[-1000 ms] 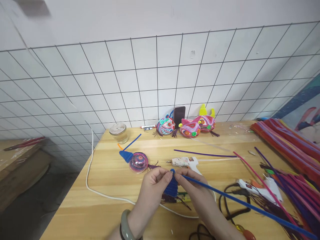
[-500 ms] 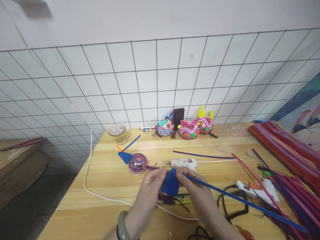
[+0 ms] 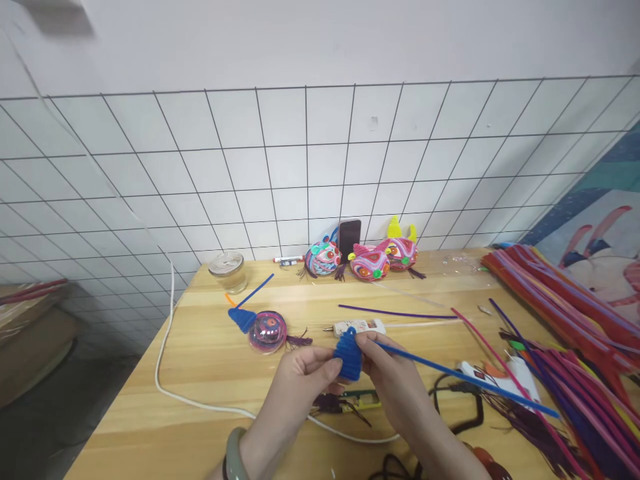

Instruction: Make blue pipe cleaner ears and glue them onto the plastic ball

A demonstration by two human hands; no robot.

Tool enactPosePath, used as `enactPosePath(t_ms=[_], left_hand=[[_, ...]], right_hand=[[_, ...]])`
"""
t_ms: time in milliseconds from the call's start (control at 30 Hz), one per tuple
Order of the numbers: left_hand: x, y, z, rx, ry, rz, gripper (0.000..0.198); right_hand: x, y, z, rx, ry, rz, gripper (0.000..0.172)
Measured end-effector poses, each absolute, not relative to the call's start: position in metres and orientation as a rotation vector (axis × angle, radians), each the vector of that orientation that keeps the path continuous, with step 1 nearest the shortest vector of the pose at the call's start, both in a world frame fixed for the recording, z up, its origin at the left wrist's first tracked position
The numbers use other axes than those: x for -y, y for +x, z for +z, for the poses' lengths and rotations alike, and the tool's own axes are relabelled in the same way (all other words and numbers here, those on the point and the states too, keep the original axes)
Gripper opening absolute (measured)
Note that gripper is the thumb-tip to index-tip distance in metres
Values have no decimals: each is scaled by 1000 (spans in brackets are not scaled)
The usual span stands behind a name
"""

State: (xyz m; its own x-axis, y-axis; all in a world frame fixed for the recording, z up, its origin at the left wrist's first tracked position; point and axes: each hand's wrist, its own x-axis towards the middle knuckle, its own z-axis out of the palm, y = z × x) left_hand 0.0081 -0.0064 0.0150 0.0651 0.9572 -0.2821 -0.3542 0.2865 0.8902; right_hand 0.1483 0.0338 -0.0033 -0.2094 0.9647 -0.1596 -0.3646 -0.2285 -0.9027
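Observation:
Between my two hands is a blue triangular piece of folded pipe cleaner [image 3: 349,357], its narrow looped tip upward. My left hand [image 3: 306,380] pinches its left side, thumb across the front. At the upper right, my right hand [image 3: 387,373] grips the piece where a long blue tail [image 3: 465,379] runs off to the right. A similar blue triangle [image 3: 242,320] lies on the table, touching a clear dome ornament [image 3: 268,331] with a purple and pink coiled pattern. Just behind my hands lies a white glue gun [image 3: 359,326], partly covered.
Several coiled fish-like ornaments [image 3: 370,263] and a phone [image 3: 349,237] stand along the tiled wall. A glass jar [image 3: 227,271] sits back left. Pipe cleaner bundles [image 3: 555,307] and a second glue gun [image 3: 503,381] are right. A white cable [image 3: 200,404] crosses the table.
My left hand has shifted its hold from the tip down to the left side of the blue piece. The piece has turned slightly, and its tail has swung up. The view has shifted slightly.

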Motion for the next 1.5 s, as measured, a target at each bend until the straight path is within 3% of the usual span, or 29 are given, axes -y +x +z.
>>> enactPosePath(t_ms=[267,567,733,1500], left_hand=[[5,9,16,-1083,741,1180,26],[3,9,12,-1069,669,1319,20],[4,6,10,-1052,659,1321,14],[7,6,21,-989,581,1265,19]], right_hand=[[-31,145,2,876,-954,1662,22],[-25,144,8,1296,-1161,1368,21],[-24,144,11,1387,-1086,1393,21],[-24,149,9,1407,-926,1551,24]])
